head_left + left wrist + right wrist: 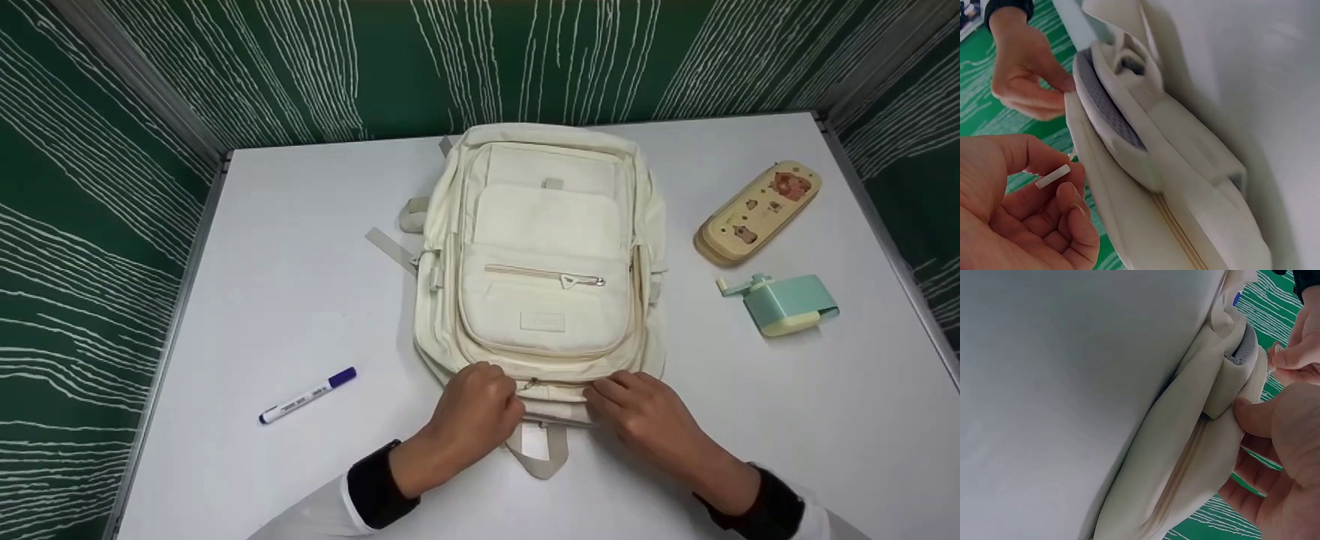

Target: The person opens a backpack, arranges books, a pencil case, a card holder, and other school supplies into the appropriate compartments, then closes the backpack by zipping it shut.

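Head view: backpack (551, 225) laid directly ahead of left hand (476, 412) and right hand (641, 412), held apart; marker (307, 395) left of both. Left wrist: tab (1053, 176), probably zipper pull, pinched by left hand. Right wrist: backpack edge (1230, 444) gripped by right hand.

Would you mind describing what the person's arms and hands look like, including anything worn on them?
The left hand and right hand are bare, without gloves. Each wrist wears a wide black band, and pale, whitish sleeves cover what shows of the forearms beyond.
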A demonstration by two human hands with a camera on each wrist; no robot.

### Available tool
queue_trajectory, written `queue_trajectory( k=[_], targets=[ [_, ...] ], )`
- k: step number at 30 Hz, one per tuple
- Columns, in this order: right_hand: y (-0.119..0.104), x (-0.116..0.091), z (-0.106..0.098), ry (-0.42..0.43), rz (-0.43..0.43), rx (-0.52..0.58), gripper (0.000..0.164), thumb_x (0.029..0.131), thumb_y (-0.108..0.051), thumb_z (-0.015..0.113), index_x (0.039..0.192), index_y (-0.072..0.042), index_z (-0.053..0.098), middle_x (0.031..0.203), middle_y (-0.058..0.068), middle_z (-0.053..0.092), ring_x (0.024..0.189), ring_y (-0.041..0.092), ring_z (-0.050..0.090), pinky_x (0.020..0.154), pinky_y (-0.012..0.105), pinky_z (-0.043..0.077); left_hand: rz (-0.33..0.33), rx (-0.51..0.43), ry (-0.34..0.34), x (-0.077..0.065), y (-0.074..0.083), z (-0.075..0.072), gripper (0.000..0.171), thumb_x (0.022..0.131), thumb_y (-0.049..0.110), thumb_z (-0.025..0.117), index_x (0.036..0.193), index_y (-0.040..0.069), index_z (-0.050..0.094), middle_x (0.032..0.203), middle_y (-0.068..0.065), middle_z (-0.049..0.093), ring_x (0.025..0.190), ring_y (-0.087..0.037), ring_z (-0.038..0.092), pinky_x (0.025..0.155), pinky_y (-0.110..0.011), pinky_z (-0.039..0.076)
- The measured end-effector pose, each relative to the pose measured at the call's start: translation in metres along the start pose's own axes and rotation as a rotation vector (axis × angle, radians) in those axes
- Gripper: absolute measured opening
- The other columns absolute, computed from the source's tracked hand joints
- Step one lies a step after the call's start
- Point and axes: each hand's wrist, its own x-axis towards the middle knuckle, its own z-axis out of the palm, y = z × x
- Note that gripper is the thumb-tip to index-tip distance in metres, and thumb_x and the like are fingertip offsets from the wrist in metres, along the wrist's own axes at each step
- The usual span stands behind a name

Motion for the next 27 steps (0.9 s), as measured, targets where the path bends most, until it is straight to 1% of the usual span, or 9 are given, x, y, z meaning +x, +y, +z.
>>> queue_trajectory(
  k=[4, 9, 12, 15, 17, 19, 22, 25, 27],
  targets=[
    [0.003, -0.002, -0.004, -0.009, 0.006, 0.010, 0.026, 0.081, 0.008, 0.062, 0.099, -0.002, 0.078, 0.094, 0.004, 0.071, 0.080, 0.019, 0.065, 0.065, 0.035, 0.053, -0.060, -0.017, 0.035, -0.007, -0.013, -0.012, 0.038, 0.074, -0.009, 0.067, 0.054, 0.015, 0.045, 0.057, 0.010, 0.033, 0.056, -0.006, 0.034, 0.052, -0.021, 0.031],
    [0.004, -0.003, -0.008, -0.032, 0.003, 0.018, 0.028, 0.078, 0.011, 0.063, 0.099, -0.001, 0.078, 0.094, 0.005, 0.072, 0.082, 0.020, 0.066, 0.067, 0.036, 0.055, -0.109, 0.000, 0.074, -0.012, -0.030, -0.027, 0.040, 0.073, -0.010, 0.064, 0.054, 0.017, 0.040, 0.058, 0.010, 0.031, 0.057, -0.007, 0.033, 0.051, -0.023, 0.031],
    [0.004, -0.004, -0.009, -0.048, 0.005, 0.032, 0.029, 0.075, 0.012, 0.068, 0.099, 0.000, 0.079, 0.095, 0.005, 0.073, 0.083, 0.021, 0.068, 0.069, 0.037, 0.057, -0.142, 0.018, 0.080, -0.013, -0.040, -0.035, 0.040, 0.073, -0.010, 0.064, 0.054, 0.017, 0.041, 0.058, 0.009, 0.033, 0.057, -0.008, 0.033, 0.050, -0.024, 0.032],
    [0.005, -0.005, -0.010, -0.055, -0.006, 0.048, 0.029, 0.074, 0.012, 0.071, 0.099, 0.000, 0.079, 0.096, 0.006, 0.073, 0.085, 0.022, 0.069, 0.070, 0.037, 0.058, -0.170, 0.033, 0.075, -0.012, -0.048, -0.039, 0.040, 0.074, -0.009, 0.065, 0.054, 0.017, 0.042, 0.058, 0.008, 0.036, 0.057, -0.009, 0.035, 0.050, -0.026, 0.034],
    [0.008, -0.007, -0.009, -0.047, -0.035, 0.054, 0.025, 0.079, 0.008, 0.067, 0.100, 0.000, 0.079, 0.097, 0.006, 0.074, 0.087, 0.022, 0.070, 0.072, 0.036, 0.059, -0.176, 0.039, 0.073, -0.009, -0.052, -0.040, 0.040, 0.074, -0.009, 0.065, 0.055, 0.017, 0.042, 0.059, 0.008, 0.037, 0.058, -0.010, 0.036, 0.051, -0.027, 0.035],
    [0.011, -0.008, -0.009, -0.040, -0.078, 0.047, 0.022, 0.089, 0.002, 0.059, 0.100, 0.000, 0.079, 0.098, 0.005, 0.074, 0.089, 0.021, 0.070, 0.074, 0.035, 0.059, -0.172, 0.055, 0.077, -0.006, -0.056, -0.040, 0.038, 0.074, -0.009, 0.065, 0.054, 0.016, 0.043, 0.059, 0.007, 0.038, 0.058, -0.011, 0.036, 0.051, -0.028, 0.037],
    [0.016, -0.009, -0.009, -0.038, -0.143, 0.035, 0.031, 0.093, -0.004, 0.049, 0.098, 0.000, 0.079, 0.099, 0.005, 0.075, 0.091, 0.020, 0.070, 0.076, 0.033, 0.059, -0.160, 0.089, 0.081, 0.001, -0.061, -0.039, 0.037, 0.075, -0.009, 0.065, 0.054, 0.015, 0.045, 0.057, 0.005, 0.039, 0.057, -0.012, 0.039, 0.051, -0.030, 0.039],
    [0.020, -0.008, -0.009, -0.043, -0.192, 0.029, 0.033, 0.097, -0.004, 0.045, 0.096, -0.001, 0.078, 0.098, 0.005, 0.075, 0.092, 0.020, 0.070, 0.077, 0.033, 0.059, -0.158, 0.131, 0.080, 0.007, -0.067, -0.039, 0.036, 0.075, -0.008, 0.066, 0.053, 0.014, 0.047, 0.056, 0.003, 0.042, 0.056, -0.014, 0.043, 0.052, -0.033, 0.043],
    [0.022, -0.008, -0.009, -0.037, -0.217, 0.036, 0.036, 0.103, -0.003, 0.042, 0.096, -0.001, 0.078, 0.098, 0.005, 0.075, 0.092, 0.019, 0.070, 0.078, 0.032, 0.059, -0.165, 0.148, 0.075, 0.013, -0.069, -0.041, 0.035, 0.076, -0.008, 0.066, 0.053, 0.013, 0.049, 0.056, 0.002, 0.043, 0.055, -0.015, 0.044, 0.052, -0.035, 0.044]
  ],
)
